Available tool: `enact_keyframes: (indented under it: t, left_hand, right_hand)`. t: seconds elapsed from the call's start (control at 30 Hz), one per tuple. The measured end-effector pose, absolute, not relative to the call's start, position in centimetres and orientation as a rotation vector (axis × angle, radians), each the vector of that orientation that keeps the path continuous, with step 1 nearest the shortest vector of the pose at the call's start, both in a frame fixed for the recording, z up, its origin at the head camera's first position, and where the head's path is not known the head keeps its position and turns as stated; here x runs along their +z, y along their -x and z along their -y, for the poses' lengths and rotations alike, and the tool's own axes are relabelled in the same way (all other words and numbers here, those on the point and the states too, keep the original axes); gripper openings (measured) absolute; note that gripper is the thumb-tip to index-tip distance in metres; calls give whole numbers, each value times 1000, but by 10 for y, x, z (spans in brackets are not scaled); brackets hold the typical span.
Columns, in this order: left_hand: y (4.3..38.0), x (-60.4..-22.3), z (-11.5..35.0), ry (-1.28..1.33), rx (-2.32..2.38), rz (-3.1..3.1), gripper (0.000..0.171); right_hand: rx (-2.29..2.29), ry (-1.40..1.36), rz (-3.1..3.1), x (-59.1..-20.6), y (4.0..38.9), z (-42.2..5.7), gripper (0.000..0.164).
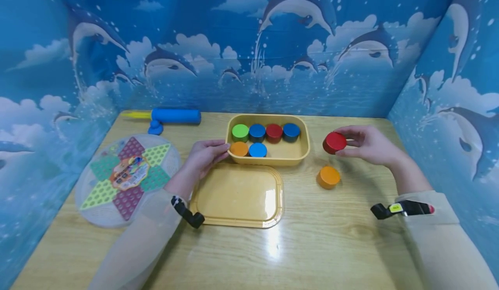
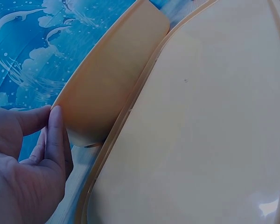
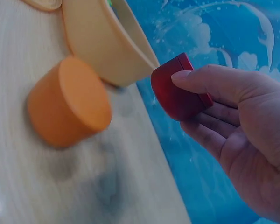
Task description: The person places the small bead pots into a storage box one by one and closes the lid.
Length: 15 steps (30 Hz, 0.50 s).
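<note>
My right hand [image 1: 368, 147] grips a short red cylinder [image 1: 334, 143] between thumb and fingers, to the right of a tan plastic box [image 1: 288, 162]. In the right wrist view a thin seam runs round that cylinder near one end. My left hand [image 1: 206, 153] pinches the rim of the box at its left end, thumb and fingertips together in the left wrist view. Inside the box stand several cylinders: green [image 1: 240, 132], dark blue, red [image 1: 274, 133], orange [image 1: 239, 149] and light blue [image 1: 257, 150]. Another orange cylinder [image 1: 328, 177] stands on the table below my right hand.
A tan lid [image 1: 238, 194] lies flat in front of the box. Left of it is a round board [image 1: 128, 179] with a coloured star pattern. A blue hand pump [image 1: 175, 116] with a yellow end lies behind the board. Dolphin-print cloth [image 1: 234, 43] walls the table.
</note>
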<state>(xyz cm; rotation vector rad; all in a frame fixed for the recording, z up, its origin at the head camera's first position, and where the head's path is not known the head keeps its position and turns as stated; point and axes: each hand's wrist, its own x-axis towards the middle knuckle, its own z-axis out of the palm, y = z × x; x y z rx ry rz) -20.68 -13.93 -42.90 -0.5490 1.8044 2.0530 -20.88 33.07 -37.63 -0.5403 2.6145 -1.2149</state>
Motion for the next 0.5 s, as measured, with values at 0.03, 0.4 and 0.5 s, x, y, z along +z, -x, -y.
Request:
enact_keyframes:
  t: [0.03,0.4,0.5]
  left_hand:
    - [207,-429,140,549,2053,-1804,44]
    - [207,-429,140,565,2036,-1807,44]
    - [207,-428,140,560,2030,-1812,44]
  right_hand:
    - [-1214,548,-2611,-373,209,-327,63]
    - [-1189,589,-2572,-357,222,-283,62]
    - [-1207,652,-2535,-355,226,-271,60]
